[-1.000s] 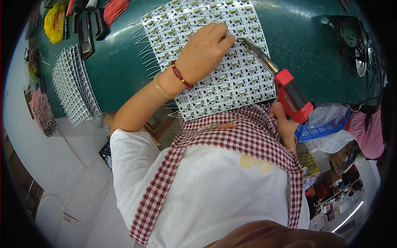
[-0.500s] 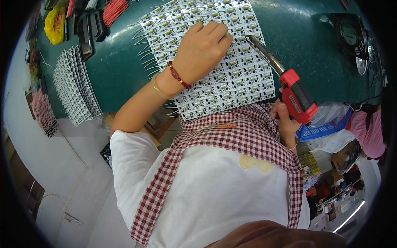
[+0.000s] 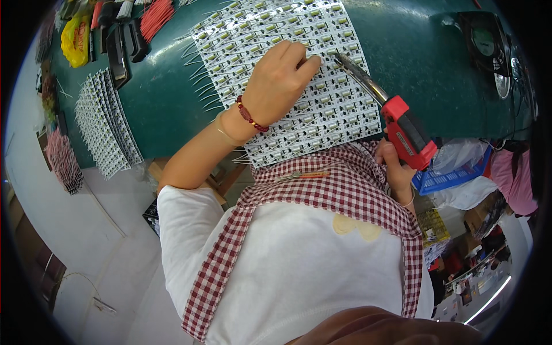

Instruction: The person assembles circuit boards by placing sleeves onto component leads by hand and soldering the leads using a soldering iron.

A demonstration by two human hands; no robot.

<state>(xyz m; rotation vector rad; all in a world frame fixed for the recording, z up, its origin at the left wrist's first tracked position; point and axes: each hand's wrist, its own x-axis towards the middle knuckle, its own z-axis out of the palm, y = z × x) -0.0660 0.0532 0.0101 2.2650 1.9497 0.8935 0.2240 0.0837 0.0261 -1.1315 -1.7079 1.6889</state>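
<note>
A white panel of many small circuit boards [image 3: 339,118] lies at the near edge of the green bench, thin white wires sticking out along its left side. Over its middle, my left hand [image 3: 279,83] is closed, thumb and fingertips drawn together and pointing at the panel; whatever they pinch is hidden beneath them. My right hand [image 3: 397,171], at the bench edge by the apron, is wrapped round the grip of a red and black soldering gun [image 3: 409,133]. Its metal tip reaches up-left over the panel, just right of my left fingertips. Whether the tip touches the panel I cannot tell.
More wired panels [image 3: 106,126] are stacked at the bench's left edge. Behind them are a yellow plastic bag [image 3: 76,41], black trays [image 3: 119,57] and red wires [image 3: 156,18]. A black device with a round dial [image 3: 487,46] stands far right. A blue basket [image 3: 454,177] sits below the bench.
My left hand has drawn slightly toward me and its fingers have shifted. The soldering gun's tip has moved a little left and nearer. The panel has barely shifted.
</note>
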